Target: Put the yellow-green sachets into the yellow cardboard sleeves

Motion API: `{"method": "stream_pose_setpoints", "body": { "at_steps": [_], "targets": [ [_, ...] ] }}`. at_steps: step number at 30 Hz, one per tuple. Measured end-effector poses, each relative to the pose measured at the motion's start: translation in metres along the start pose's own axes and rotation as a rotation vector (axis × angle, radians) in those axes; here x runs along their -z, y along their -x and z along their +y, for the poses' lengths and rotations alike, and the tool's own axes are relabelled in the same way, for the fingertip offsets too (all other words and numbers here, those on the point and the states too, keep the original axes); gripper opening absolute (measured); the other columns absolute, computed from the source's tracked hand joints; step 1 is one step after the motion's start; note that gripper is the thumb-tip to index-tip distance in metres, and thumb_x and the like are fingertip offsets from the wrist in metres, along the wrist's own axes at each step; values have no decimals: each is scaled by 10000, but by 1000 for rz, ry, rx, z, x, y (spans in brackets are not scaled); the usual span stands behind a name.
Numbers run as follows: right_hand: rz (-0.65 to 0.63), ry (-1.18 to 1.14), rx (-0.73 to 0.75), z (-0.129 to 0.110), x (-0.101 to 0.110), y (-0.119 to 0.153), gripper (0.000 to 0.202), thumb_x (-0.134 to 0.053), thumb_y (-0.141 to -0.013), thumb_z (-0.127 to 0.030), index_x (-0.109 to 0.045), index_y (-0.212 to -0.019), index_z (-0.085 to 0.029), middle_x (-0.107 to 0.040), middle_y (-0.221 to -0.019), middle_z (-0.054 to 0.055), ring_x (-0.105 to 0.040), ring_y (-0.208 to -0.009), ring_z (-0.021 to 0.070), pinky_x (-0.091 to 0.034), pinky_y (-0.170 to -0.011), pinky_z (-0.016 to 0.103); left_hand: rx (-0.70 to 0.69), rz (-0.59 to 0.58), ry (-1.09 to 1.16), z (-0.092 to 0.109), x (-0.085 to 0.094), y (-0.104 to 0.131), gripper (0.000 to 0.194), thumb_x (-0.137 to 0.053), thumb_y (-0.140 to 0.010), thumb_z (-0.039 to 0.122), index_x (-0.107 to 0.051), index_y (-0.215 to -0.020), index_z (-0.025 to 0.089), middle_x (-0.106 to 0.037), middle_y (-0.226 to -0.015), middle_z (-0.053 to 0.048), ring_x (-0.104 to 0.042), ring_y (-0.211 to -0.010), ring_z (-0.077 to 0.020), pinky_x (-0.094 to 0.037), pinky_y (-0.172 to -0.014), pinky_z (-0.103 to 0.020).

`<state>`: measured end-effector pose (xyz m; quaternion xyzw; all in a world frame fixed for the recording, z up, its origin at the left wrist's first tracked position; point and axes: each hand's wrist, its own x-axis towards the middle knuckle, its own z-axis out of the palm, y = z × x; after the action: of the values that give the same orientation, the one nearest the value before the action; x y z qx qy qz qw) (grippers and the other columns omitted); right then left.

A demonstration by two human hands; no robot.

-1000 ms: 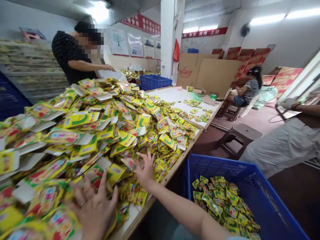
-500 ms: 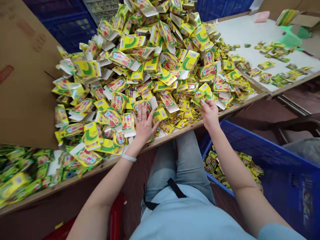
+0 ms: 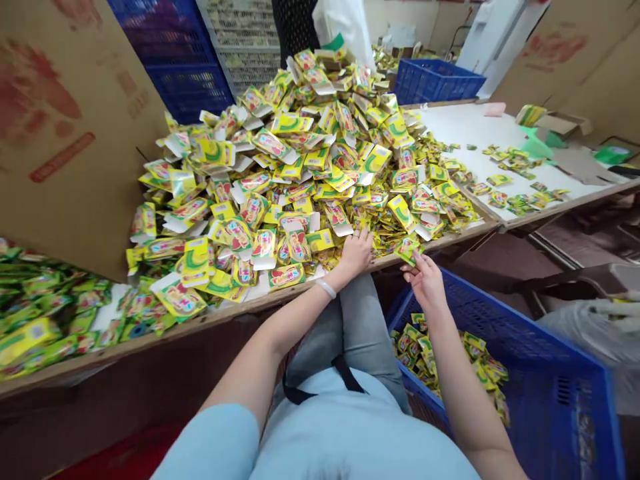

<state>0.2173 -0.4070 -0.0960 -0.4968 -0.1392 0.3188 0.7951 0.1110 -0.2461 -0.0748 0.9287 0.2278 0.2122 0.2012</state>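
1. Since half a second ago, right hand (image 3: 426, 280) has left the heap, now pinching a small sachet (image 3: 407, 248) above the blue crate (image 3: 530, 373).
2. Left hand (image 3: 354, 253) rests open, fingers among the packet heap (image 3: 300, 167) at the table edge (image 3: 200, 320).
3. Cardboard sheet (image 3: 60, 133) stands left of heap.

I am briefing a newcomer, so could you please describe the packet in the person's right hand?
Start at the heap of packets on the table, then its near edge above the blue crate. The packet is pinched by the right hand, lifted clear of the rest.
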Motion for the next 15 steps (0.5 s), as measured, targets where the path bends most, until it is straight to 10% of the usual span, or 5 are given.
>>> {"method": "stream_pose_setpoints", "body": {
  "at_steps": [6,15],
  "targets": [
    [-7,-20,21,5,-5,19,445,-899,-591,-478,-664,-827,-184,-714,-746,-2,-677,-595,138,-492,-445,208,17,21,171,-25,15,1,214,-493,-943,146,-686,-1034,133,-723,-1085,-161,-647,-1068,-262,-454,-1005,-431],
    [-51,99,32,34,-83,-15,389,-915,-547,-438,-676,-738,-197,-699,-749,-27,-663,-751,142,-565,-747,278,251,6,967,-41,29,41,498,-515,-931,602,-708,-1007,149,-748,-899,-105,-695,-762,-204,-586,-674,-326]
  ]
}}
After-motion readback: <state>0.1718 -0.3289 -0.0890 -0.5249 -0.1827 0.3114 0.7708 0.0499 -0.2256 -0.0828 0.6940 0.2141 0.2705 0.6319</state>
